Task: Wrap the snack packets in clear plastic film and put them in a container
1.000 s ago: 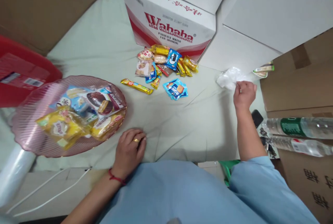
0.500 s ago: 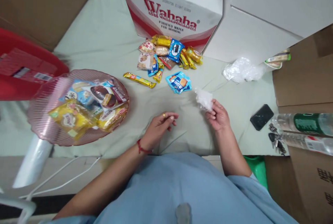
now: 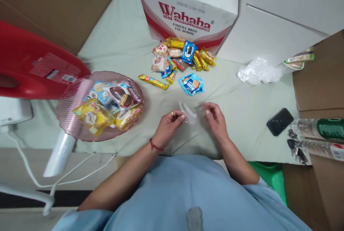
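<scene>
Between finger and thumb, my left hand pinches a small clear plastic bag, which is blurred by motion. To the right of the bag is my right hand, its thumb and fingers apart and nothing between them. Beyond the hands lie a few blue biscuit packets and a long yellow snack bar. A heap of wrapped snacks sits behind them against a Wahaha carton. Left of my left hand stands a pink ribbed glass bowl holding snack packets.
The Wahaha carton stands at the back. A red jug is at the left. Crumpled clear bags, a black phone, keys and plastic bottles lie at the right. White cables hang below the table edge.
The plastic bag has passed from my right hand to my left hand. My right hand has opened and moved slightly left. The whole view has shifted a little.
</scene>
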The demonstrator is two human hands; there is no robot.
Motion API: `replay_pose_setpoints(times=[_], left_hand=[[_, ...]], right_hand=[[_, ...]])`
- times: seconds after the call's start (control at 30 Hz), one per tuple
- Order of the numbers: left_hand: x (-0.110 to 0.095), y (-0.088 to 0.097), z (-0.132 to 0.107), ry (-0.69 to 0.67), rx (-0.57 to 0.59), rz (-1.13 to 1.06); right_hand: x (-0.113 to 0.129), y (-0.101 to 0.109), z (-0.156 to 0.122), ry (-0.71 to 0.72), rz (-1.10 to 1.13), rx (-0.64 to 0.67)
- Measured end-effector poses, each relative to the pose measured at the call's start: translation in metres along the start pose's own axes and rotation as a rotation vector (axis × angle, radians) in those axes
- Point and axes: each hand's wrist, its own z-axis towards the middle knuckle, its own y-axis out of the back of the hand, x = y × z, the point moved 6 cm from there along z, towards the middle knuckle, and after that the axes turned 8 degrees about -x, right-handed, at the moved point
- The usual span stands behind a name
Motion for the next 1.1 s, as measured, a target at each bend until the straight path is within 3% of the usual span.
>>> replay_pose_setpoints(times=[0.07, 0.13, 0.33, 0.57, 0.67, 0.8, 0.9, 1.0, 1.1], left_hand=[[-0.002, 0.0, -0.002, -0.023, 0.014, -0.012], [-0.002, 0.002, -0.002, -0.031, 0.001, -0.044], [0.008, 0.025, 0.0, 0.014, -0.164, -0.107], [0.008, 0.026, -0.007, 0.124, -0.168, -0.225], [0.003, 0.026, -0.007, 0.144, -0.17, -0.282], [-0.005, 0.03, -0.006, 0.061, -0.171, -0.176], [-0.011, 0.028, -0.006, 0.007, -0.136, -0.129], [-0.014, 0.024, -0.007, 0.0, -0.087, -0.175], [-0.01, 0.027, -0.009, 0.001, -0.134, -0.203]], right_hand=[[0.008, -0.013, -0.003, 0.088, -0.069, 0.177], [0.005, -0.02, -0.004, 0.066, -0.09, 0.262], [-0.018, -0.003, 0.006, -0.256, 0.194, 0.064], [-0.021, -0.002, 0.002, -0.319, 0.213, 0.062], [-0.016, 0.003, 0.0, -0.189, -0.014, 0.054], [0.023, 0.017, -0.004, 0.295, -0.357, -0.117], [0.042, -0.005, -0.01, 0.569, -0.517, 0.109], [0.034, -0.03, -0.009, 0.583, -0.599, 0.327], [0.02, -0.036, -0.002, 0.421, -0.491, 0.277]])
